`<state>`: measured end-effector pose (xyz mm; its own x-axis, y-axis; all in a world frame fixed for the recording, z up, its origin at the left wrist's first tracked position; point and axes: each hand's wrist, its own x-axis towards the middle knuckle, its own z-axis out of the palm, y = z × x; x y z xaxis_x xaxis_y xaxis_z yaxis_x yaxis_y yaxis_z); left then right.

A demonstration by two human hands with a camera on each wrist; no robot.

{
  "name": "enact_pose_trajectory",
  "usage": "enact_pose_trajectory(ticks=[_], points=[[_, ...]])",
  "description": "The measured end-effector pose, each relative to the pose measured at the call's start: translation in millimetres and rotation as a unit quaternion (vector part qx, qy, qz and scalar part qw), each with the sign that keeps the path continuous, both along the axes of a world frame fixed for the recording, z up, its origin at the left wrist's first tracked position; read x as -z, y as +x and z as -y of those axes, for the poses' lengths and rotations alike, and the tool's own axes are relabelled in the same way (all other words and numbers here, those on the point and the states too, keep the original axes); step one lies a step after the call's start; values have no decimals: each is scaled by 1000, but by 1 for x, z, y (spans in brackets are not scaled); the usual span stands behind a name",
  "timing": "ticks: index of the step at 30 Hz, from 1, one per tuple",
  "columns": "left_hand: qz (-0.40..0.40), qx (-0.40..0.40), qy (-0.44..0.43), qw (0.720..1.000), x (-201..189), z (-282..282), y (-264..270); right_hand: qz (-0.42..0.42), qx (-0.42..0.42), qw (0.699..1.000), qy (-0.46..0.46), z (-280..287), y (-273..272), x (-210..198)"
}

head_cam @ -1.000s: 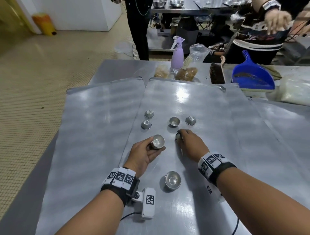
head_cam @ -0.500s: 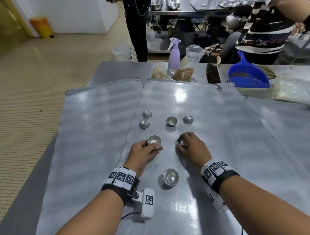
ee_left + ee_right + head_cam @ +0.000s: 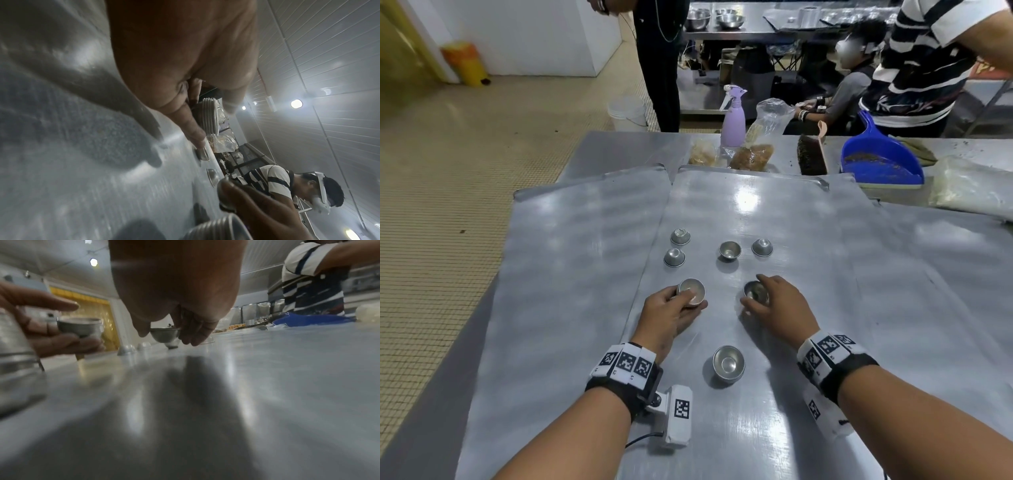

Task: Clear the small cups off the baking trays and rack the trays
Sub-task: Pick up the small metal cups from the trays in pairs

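The long stainless-steel counter (image 3: 619, 144) carries several flat silver baking trays laid edge to edge; the middle baking tray (image 3: 774, 212) holds the small cups. From the head view the left hand (image 3: 667, 315) grips a stack of small silver metal cups (image 3: 691, 292), mouth up, near that tray's left edge, and the right hand (image 3: 777, 308) pinches a single small metal cup (image 3: 755, 291) between thumb and fingers. Only the right wrist view shows that this cup (image 3: 164, 335) hangs clear of the tray surface, fingers curled round its rim. The left wrist view alone reveals the ribbed stacked rims (image 3: 208, 116) in the left hand.

Between the wrists an upright nested cup stack (image 3: 728, 364) sits on the tray. Beyond the hands rest one upright cup (image 3: 729, 250) and three upturned cups (image 3: 674, 257), well apart.

At the counter's far edge stand a blue plastic dustpan (image 3: 880, 164), a brown hand brush (image 3: 812, 154), a lilac spray bottle (image 3: 732, 120) and clear bags of brown crumbs (image 3: 751, 156). A person in a striped shirt (image 3: 928, 61) stands behind.
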<state>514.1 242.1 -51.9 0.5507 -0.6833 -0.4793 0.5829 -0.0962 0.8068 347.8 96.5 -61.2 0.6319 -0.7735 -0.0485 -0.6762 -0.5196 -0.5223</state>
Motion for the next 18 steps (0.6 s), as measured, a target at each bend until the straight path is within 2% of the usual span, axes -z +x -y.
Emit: enact_pose_trajectory(ticks=[4, 6, 10, 13, 18], points=[[-62, -42, 8, 997, -5, 6, 4, 129, -32, 991, -6, -7, 17, -16], [-83, -45, -3, 996, -8, 8, 5, 162, -68, 984, -3, -13, 30, -28], [-52, -28, -39, 997, -19, 14, 1, 130, -129, 983, 3, -23, 50, -41], [-7, -14, -64, 998, -22, 20, -3, 137, -121, 983, 15, -25, 57, -41], [13, 4, -84, 996, -18, 18, 0, 132, -124, 983, 30, -22, 57, -41]])
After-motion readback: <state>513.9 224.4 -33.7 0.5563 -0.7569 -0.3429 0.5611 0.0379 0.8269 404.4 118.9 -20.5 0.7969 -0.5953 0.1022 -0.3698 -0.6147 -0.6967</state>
